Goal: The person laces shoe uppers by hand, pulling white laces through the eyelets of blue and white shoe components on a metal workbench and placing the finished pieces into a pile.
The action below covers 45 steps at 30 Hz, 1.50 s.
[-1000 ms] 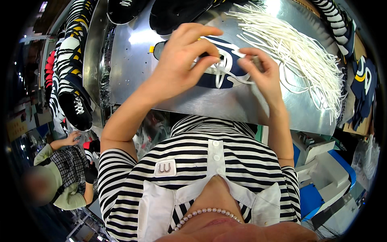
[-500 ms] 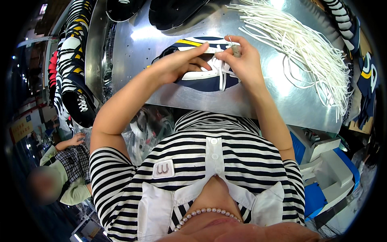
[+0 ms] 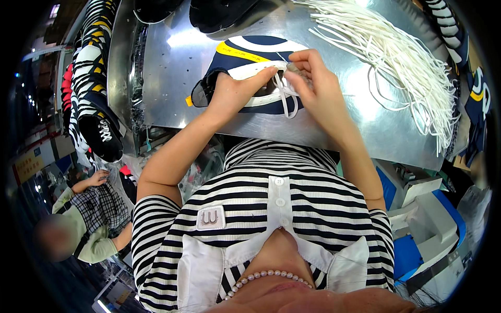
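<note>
A navy shoe upper [image 3: 229,61] with white trim and a yellow stripe lies on the metal table in front of me. My left hand [image 3: 235,89] grips it, fingers down inside the opening and thumb pressing the white eyelet edge. Close to that thumb, my right hand [image 3: 311,78] is closed around a small tool whose thin metal tip [image 3: 282,57] points out over the upper. A white shoelace [image 3: 288,99] runs through the eyelets, its loose part hanging over the near side. My right fingertips hide the tool's handle and part of the lace.
A large bundle of white laces [image 3: 402,68] spreads over the table's [image 3: 172,99] right side. Black shoe pieces [image 3: 219,13] lie at the far edge. Stacked shoe uppers [image 3: 96,78] line the left. Another person [image 3: 94,214] sits at lower left. A grey-and-blue machine [image 3: 422,224] stands at lower right.
The upper has turned to show more of its yellow-striped far side. My left hand has gone from above the lacing to gripping inside the opening. The right hand has shifted slightly nearer.
</note>
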### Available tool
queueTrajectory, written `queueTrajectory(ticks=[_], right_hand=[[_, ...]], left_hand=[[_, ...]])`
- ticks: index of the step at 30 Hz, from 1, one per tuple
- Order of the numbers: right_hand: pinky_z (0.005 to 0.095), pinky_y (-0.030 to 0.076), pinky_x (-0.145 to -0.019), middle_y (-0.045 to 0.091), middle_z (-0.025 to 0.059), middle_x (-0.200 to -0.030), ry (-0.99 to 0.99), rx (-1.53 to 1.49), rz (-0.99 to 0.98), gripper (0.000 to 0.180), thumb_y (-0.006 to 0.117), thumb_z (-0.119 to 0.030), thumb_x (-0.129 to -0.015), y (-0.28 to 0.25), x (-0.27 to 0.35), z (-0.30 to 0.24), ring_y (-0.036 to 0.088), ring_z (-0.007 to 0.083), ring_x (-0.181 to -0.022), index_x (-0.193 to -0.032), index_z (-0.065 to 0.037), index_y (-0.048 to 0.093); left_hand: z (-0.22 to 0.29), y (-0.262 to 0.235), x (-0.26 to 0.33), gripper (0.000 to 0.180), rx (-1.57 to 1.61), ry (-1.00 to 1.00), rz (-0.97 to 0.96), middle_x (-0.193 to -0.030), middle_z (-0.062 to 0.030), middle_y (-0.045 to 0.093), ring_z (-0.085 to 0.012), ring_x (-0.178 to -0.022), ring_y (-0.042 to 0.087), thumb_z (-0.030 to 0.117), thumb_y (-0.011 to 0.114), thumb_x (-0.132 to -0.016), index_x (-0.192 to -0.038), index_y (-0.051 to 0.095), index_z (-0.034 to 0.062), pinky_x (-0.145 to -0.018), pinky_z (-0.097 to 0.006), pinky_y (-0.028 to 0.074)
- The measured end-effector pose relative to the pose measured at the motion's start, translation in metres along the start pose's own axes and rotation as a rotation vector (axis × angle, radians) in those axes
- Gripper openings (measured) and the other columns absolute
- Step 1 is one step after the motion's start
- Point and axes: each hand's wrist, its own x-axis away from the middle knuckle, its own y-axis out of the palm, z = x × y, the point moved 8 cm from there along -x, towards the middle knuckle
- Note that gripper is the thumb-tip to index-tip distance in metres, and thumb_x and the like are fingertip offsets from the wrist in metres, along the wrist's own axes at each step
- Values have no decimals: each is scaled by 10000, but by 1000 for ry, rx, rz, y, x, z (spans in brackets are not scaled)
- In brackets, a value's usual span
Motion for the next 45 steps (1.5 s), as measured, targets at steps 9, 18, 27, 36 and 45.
queueTrajectory(ticks=[9, 18, 27, 36, 45], right_hand=[[373, 520, -640, 697, 105, -838, -199, 303, -38, 97, 663, -107, -854, -12, 3, -20, 661, 318, -715, -926, -48, 690], [416, 517, -625, 664, 156, -775, -262, 557, -58, 107, 627, -40, -781, 23, 4, -15, 656, 341, -704, -879, -11, 594], [328, 495, -674, 650, 110, -735, 11, 399, -114, 203, 568, -165, -953, -20, -24, -23, 647, 221, -697, -1116, -63, 635], [416, 513, -705, 692, 133, -874, -119, 285, 87, 172, 547, -195, -968, 20, -29, 29, 666, 336, -792, -1043, -64, 628], [437, 515, -743, 698, 146, -891, -11, 405, 212, 177, 542, -200, -969, 12, -33, 27, 669, 346, -802, -1016, -48, 621]], left_hand=[[8, 2, 3, 183, -39, 107, -31, -820, -14, 712, -71, -717, 650, 156, 755, -859, -920, 707, -9, -642, -221, 506], [25, 13, 22, 171, -113, 429, 41, -888, -64, 724, -164, -818, 694, 133, 648, -930, -1002, 686, -17, -703, -297, 531], [-4, -4, 1, 216, 65, -70, -275, -740, 34, 599, -44, -687, 520, 241, 644, -942, -895, 693, 36, -631, -221, 409], [-9, -1, -20, 343, 199, -48, -201, -1069, -63, 708, -135, -932, 656, 145, 770, -837, -1131, 673, -1, -808, -267, 517], [152, -108, 68, 218, 1370, 177, -422, -779, -38, 462, -131, -705, 455, -90, 619, -720, -885, 559, 38, -602, -262, 365]])
